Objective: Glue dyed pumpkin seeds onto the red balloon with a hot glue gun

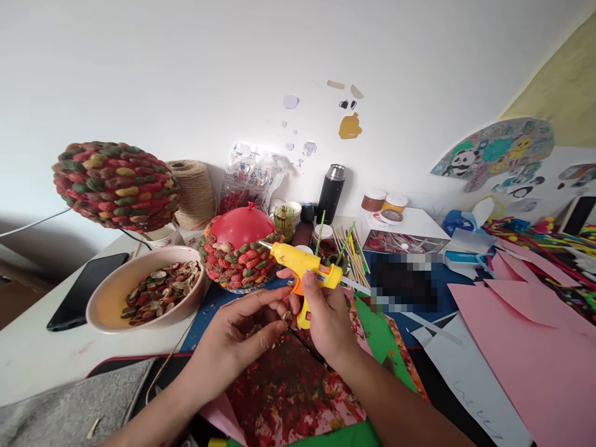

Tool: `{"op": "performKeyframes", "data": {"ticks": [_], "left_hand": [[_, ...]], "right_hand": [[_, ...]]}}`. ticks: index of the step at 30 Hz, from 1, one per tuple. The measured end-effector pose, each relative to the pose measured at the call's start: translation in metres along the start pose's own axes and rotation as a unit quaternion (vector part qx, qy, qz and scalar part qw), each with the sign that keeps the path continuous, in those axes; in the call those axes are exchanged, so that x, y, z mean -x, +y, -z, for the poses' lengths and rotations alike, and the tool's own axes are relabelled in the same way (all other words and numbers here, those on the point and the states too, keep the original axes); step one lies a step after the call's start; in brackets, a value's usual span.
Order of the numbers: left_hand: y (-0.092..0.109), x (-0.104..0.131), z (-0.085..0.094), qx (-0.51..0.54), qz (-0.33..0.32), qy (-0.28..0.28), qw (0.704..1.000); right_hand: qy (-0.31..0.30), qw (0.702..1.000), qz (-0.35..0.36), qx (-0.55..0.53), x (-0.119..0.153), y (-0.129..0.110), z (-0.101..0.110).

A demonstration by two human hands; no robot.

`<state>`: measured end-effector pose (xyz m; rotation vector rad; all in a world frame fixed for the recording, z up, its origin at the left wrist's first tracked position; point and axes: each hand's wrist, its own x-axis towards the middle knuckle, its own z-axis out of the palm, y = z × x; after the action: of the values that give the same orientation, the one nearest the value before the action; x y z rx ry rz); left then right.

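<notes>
The white wall is the biggest thing I see, and the white counter sits in front of it. Big pink papers lie to the right, and a messy painted sheet with red and brown spots lies under my hands. On the left is a big round ball all covered with red, green, brown and yellow shells. Near the middle is a red balloon. Its top is bare and shiny, and rows of colored shells go around its lower part. A pale bowl with loose shells in it is just left of the balloon, and a fat roll of string stands behind the bowl. A black phone lies beside the bowl. My right hand has its fingers wrapped around the yellow glue gun, in front of the balloon. Its tip points left at the shells, but I can't tell if it touches them. A black bottle stands by the wall. My left hand pinches a tiny shell in its fingers, just under the glue gun.
</notes>
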<state>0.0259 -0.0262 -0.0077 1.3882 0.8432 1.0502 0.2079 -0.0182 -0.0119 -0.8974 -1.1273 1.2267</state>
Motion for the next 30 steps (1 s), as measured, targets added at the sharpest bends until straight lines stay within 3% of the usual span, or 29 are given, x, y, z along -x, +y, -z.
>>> {"op": "performKeyframes", "data": {"ticks": [7, 13, 23, 30], "left_hand": [[-0.006, 0.0, -0.003, 0.05, 0.006, -0.065, 0.997], [-0.003, 0.003, -0.004, -0.115, -0.069, -0.036, 0.99], [0.0, 0.003, 0.001, -0.15, -0.093, -0.03, 0.984], [-0.001, 0.001, 0.002, -0.265, -0.179, -0.068, 0.945]], "right_hand": [[0.038, 0.998, 0.022, 0.049, 0.0, 0.001, 0.0], [0.042, 0.998, 0.005, 0.048, -0.001, -0.003, 0.001], [0.04, 0.997, 0.027, 0.058, 0.001, 0.007, 0.0], [0.043, 0.995, 0.049, 0.072, -0.001, 0.006, 0.002]]}}
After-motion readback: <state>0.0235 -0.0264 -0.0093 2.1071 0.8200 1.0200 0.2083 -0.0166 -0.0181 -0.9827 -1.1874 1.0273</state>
